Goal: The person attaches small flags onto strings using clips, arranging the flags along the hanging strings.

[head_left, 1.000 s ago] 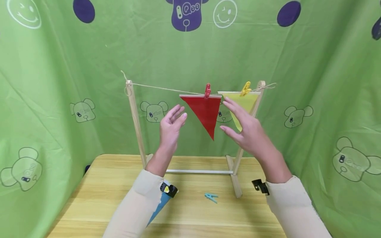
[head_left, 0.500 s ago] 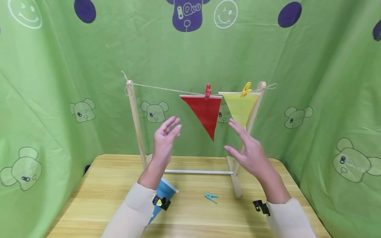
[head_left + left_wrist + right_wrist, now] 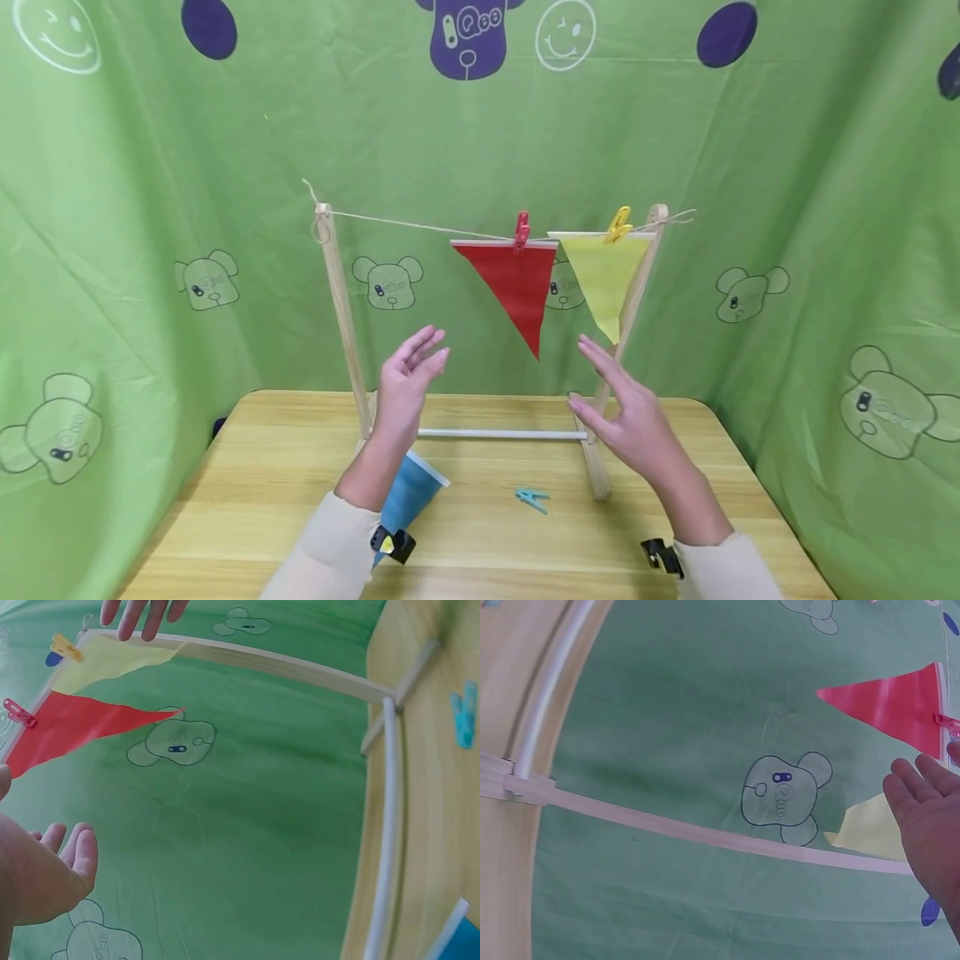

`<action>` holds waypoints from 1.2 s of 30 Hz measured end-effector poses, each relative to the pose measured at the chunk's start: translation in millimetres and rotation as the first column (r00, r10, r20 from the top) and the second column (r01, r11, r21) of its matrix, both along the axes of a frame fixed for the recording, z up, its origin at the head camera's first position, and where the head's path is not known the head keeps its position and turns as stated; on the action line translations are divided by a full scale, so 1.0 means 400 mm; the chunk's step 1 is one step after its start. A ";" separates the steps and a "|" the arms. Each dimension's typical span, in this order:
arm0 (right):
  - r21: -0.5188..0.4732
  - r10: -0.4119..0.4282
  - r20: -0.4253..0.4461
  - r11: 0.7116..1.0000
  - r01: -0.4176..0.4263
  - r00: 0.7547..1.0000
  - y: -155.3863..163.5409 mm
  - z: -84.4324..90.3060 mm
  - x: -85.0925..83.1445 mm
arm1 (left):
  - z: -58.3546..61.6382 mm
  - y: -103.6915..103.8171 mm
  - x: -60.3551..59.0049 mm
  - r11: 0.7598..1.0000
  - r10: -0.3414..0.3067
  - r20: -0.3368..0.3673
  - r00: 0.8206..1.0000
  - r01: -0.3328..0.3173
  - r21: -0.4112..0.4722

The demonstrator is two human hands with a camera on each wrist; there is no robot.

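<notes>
A red pennant (image 3: pixel 513 279) hangs from the string (image 3: pixel 420 224) under a red clothespin (image 3: pixel 522 231). To its right a yellow pennant (image 3: pixel 603 271) hangs by a yellow clothespin (image 3: pixel 618 225). My left hand (image 3: pixel 406 379) is in the air left of the red pennant's tip, fingers loosely bent, holding nothing. Just below the yellow pennant my right hand (image 3: pixel 626 412) is raised with its fingers extended, apart from the cloth. On the table lie a blue pennant (image 3: pixel 411 492), partly hidden by my left forearm, and a light blue clothespin (image 3: pixel 532 499).
The string runs between a left wooden post (image 3: pixel 342 321) and a right wooden post (image 3: pixel 637 292). A white rod (image 3: pixel 502 433) joins the posts low down, above the wooden table (image 3: pixel 480 550). Green printed curtain (image 3: pixel 255 150) surrounds the table.
Both hands have come down and back from the hanging pennants, uncovering the yellow one. More of the blue pennant shows beside my left forearm. The pennants stay on the string.
</notes>
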State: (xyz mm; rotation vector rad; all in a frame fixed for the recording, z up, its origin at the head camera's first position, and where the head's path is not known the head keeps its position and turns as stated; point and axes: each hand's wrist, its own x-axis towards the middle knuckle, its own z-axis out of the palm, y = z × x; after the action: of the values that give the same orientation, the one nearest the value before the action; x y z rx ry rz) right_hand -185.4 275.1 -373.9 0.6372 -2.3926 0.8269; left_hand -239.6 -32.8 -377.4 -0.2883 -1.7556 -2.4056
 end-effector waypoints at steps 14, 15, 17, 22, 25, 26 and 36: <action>0.024 0.007 0.117 1.000 -0.010 0.993 -0.013 -0.097 0.004 | -0.089 -0.027 0.026 0.974 0.004 -0.047 0.999 -0.014 -0.226; 0.025 0.011 0.122 1.000 -0.014 0.992 -0.013 -0.103 0.003 | -0.094 -0.028 0.029 0.973 0.001 -0.052 0.999 -0.013 -0.232; 0.028 0.017 0.132 0.999 -0.021 0.991 -0.013 -0.116 0.003 | -0.103 -0.031 0.032 0.968 0.001 -0.061 0.998 -0.016 -0.249; 0.034 0.030 0.165 0.999 -0.036 0.986 -0.012 -0.148 0.000 | -0.125 -0.041 0.032 0.953 0.014 -0.078 0.997 -0.037 -0.299; 0.034 0.032 0.205 0.999 -0.039 0.978 -0.011 -0.171 -0.001 | -0.140 -0.049 0.030 0.944 0.018 -0.073 0.997 -0.041 -0.327; 0.039 0.029 0.214 0.998 -0.039 0.976 -0.010 -0.179 -0.001 | -0.146 -0.052 0.030 0.940 0.018 -0.070 0.997 -0.041 -0.338; 0.058 0.032 0.272 0.997 -0.050 0.962 -0.008 -0.268 -0.005 | -0.216 -0.087 0.026 0.894 0.069 -0.027 0.997 -0.074 -0.441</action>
State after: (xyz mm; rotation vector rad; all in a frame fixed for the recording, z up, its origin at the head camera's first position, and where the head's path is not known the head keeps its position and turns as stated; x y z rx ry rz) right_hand -187.3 272.0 -481.1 0.6350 -2.6700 0.9090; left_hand -229.4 -67.5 -463.7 -0.2781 -2.2520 -1.9225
